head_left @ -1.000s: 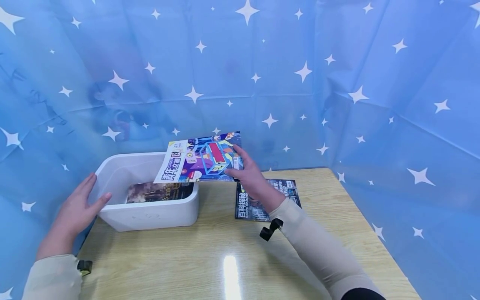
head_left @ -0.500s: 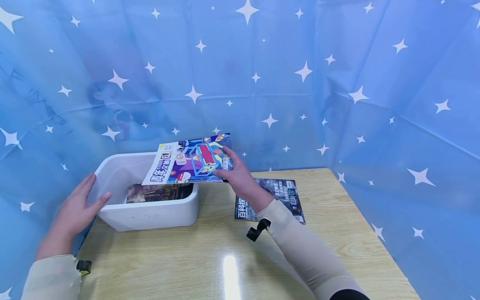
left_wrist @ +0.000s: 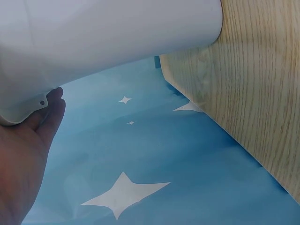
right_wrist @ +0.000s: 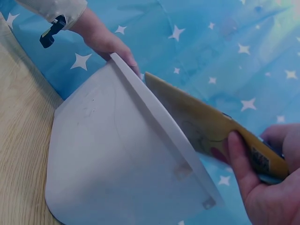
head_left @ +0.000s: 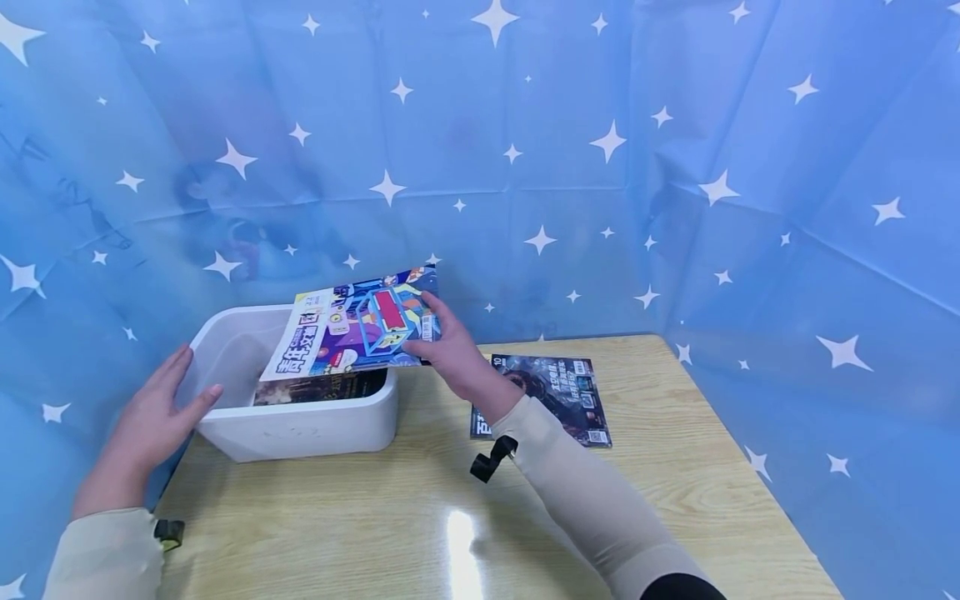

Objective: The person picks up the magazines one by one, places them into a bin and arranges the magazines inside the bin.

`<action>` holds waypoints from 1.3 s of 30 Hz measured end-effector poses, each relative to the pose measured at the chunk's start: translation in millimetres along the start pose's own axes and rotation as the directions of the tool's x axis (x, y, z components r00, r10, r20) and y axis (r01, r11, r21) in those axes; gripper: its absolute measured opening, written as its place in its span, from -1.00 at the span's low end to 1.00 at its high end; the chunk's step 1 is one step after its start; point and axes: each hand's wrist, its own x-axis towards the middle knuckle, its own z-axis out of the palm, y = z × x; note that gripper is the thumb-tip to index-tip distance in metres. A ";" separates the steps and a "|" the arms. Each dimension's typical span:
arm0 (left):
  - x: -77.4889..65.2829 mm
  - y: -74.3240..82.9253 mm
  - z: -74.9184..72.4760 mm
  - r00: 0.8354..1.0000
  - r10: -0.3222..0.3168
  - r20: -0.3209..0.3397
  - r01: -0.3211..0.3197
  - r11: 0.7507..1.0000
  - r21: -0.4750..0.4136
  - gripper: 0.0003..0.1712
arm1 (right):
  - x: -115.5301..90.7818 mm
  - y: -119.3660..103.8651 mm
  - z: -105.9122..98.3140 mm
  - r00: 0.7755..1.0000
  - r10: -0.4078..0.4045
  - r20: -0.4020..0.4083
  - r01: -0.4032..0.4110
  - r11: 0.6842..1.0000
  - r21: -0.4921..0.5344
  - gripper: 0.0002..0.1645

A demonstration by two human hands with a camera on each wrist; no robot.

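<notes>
My right hand (head_left: 457,354) pinches a colourful magazine (head_left: 356,321) by its right edge, thumb on the cover and fingers beneath. The magazine is tilted over the white plastic bin (head_left: 300,435), its far end dipping inside the opening. In the right wrist view the yellowish underside of the magazine (right_wrist: 187,115) shows above the bin's rim. At the bin's left end my left hand (head_left: 153,417) holds the rim, with the thumb over the near corner. A dark magazine (head_left: 322,388) lies in the bin, partly covered by the held one.
Another dark magazine (head_left: 558,392) lies on the wooden table (head_left: 360,533) to the right, partly behind my right forearm. A blue curtain with white stars (head_left: 480,150) hangs behind the table and along its sides.
My right hand has carried the colourful magazine leftward, farther over the bin, and its left end has lowered. More of the magazine on the table shows. The left hand stays on the rim.
</notes>
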 end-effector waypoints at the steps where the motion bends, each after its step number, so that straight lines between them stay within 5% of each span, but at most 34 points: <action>1: 0.2 0.0 0.1 1.000 0.000 -0.001 0.000 1.000 -0.002 0.05 | 0.6 -0.5 1.9 1.000 0.000 0.002 0.000 1.000 -0.004 0.15; 17: -0.1 2.7 0.8 1.000 -0.001 -0.013 0.001 1.000 0.007 0.05 | 3.4 -13.8 46.7 1.000 0.004 -0.030 -0.010 0.977 -0.211 0.16; 39: 0.5 4.0 -1.3 1.000 -0.019 0.012 0.019 1.000 0.014 0.06 | 5.3 -12.6 88.2 0.997 0.034 -0.069 -0.051 0.963 -0.265 0.12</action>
